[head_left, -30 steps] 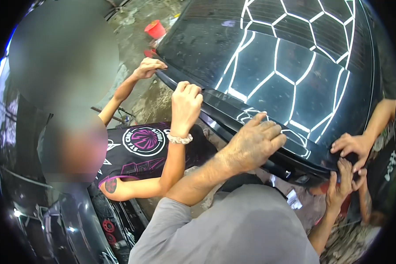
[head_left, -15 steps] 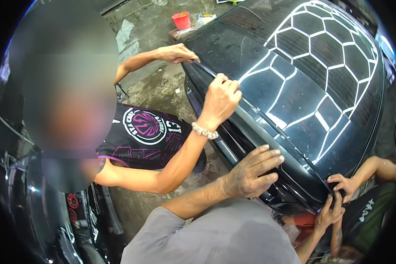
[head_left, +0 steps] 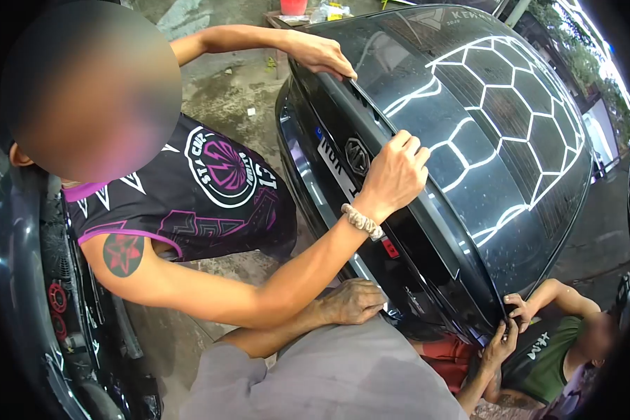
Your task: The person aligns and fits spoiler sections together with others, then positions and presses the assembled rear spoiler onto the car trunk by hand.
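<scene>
A long dark spoiler strip [head_left: 462, 220] lies along the rear edge of a dark car's trunk lid [head_left: 406, 231]. My left hand [head_left: 353, 301] is low in front of my grey shirt, beside the rear bumper, with its fingers curled in; whatever is in them is hidden. At the strip's near right end, my right hand [head_left: 499, 344] grips the edge with raised fingers. Close by, a co-worker's hand [head_left: 521, 310] touches the same corner. Another co-worker's hands, one at the far end [head_left: 322, 54] and one mid-strip [head_left: 397, 171], hold it too.
A person in a black and purple jersey [head_left: 217, 189] leans in from the left. Another in a green top [head_left: 563, 353] crouches at right. Behind the jersey stands another dark car [head_left: 21, 280]. A red bucket [head_left: 293, 7] is at the far end.
My left hand has come off the trunk edge and dropped toward my body, its fingers curling. My right hand stays at the corner. My view has shifted, showing more of the car's rear.
</scene>
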`<state>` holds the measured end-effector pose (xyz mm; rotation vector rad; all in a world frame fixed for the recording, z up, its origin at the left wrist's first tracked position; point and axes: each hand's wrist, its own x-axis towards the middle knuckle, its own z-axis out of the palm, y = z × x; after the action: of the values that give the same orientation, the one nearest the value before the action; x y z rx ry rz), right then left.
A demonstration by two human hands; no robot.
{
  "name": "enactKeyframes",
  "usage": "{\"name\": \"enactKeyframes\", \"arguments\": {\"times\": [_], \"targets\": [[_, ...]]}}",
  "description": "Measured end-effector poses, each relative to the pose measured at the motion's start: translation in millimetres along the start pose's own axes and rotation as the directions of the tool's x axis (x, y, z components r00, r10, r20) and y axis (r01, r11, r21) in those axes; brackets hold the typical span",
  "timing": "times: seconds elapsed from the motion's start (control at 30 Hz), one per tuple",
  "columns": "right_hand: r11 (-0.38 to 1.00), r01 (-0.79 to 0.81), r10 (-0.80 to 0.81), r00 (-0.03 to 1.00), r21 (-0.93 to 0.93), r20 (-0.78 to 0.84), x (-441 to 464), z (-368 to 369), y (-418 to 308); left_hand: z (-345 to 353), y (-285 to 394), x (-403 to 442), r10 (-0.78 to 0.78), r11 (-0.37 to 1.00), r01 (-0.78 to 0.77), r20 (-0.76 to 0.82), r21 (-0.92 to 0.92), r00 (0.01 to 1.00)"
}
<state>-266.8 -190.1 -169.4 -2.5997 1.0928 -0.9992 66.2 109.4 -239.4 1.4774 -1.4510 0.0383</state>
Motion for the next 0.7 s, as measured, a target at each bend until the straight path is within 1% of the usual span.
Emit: {"name": "enactKeyframes", "arguments": {"times": [0.03,0.1,0.17,0.23,0.33,0.47,0.5,0.53,0.63,0.67,0.7], "targets": [[1.0,-0.002,0.002,1.0,-0.006,0.007,-1.1,-0.9,-2.1,-28.1,-9.1,43.3,0.074,0.977,-0.052,-0.098,0.206,0.992],[1.0,0.019,-0.019,1.0,-0.019,0.002,-4.3,-1.8,-2.8,-68.4,-28.6,103.0,0.175,0.855,-0.039,-0.216,0.517,0.961],[0.996,0.049,-0.048,0.999,-0.072,0.025,-7.7,-2.5,-0.5,-84.8,-44.3,127.3,0.185,0.749,0.022,-0.24,0.662,0.953],[0.994,0.069,-0.067,0.997,-0.089,0.027,-11.0,-0.9,2.8,-85.9,-54.0,125.6,0.159,0.708,0.059,-0.24,0.704,0.958],[0.994,0.051,-0.044,0.996,-0.093,0.073,-9.9,-9.0,-8.4,-73.6,-69.6,118.5,0.115,0.709,0.117,-0.278,0.696,0.954],[0.998,0.062,-0.058,0.988,-0.025,0.142,-12.0,-15.8,-17.2,-60.0,-81.0,113.3,0.069,0.705,0.192,-0.335,0.683,0.94],[0.995,0.096,-0.09,0.984,-0.036,0.157,-12.6,-17.0,-17.9,-59.8,-80.3,113.0,0.068,0.702,0.198,-0.341,0.684,0.937],[0.997,0.073,-0.068,0.985,-0.023,0.161,-15.4,-17.2,-20.4,-60.3,-79.8,112.5,0.068,0.698,0.203,-0.346,0.687,0.936],[1.0,-0.015,0.011,0.986,0.024,0.167,-22.1,-17.7,-24.3,-70.5,-75.1,110.2,0.073,0.663,0.132,-0.24,0.736,0.968],[1.0,0.002,-0.005,0.989,0.024,0.145,-24.6,-16.9,-22.8,-73.8,-72.0,110.2,0.074,0.647,0.11,-0.207,0.754,0.976],[0.999,0.025,-0.028,0.991,0.021,0.129,-27.3,-15.0,-20.2,-74.0,-71.4,111.8,0.143,0.67,0.152,-0.327,0.727,0.934]]}}
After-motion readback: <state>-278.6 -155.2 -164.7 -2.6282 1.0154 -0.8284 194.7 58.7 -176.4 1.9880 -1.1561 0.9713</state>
